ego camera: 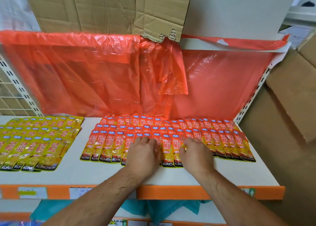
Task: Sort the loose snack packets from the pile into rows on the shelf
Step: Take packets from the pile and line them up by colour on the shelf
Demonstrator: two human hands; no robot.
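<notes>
Red snack packets [106,145] lie in three overlapping rows across the middle and right of the white shelf [95,172]. Yellow snack packets [35,150] form three rows at the left. My left hand [142,153] lies palm down on the front row of red packets, fingers spread flat over them. My right hand [195,154] rests on the same row just to the right, its fingers bent down onto a packet; whether they pinch it I cannot tell. Both hands hide the packets beneath them.
Red plastic sheeting [102,75] hangs behind the rows. A torn cardboard sheet [109,8] leans above it. Cardboard boxes [287,106] stand at the right of the shelf. The shelf's orange front edge [188,192] carries paper labels. Blue-green plastic [160,210] hangs below.
</notes>
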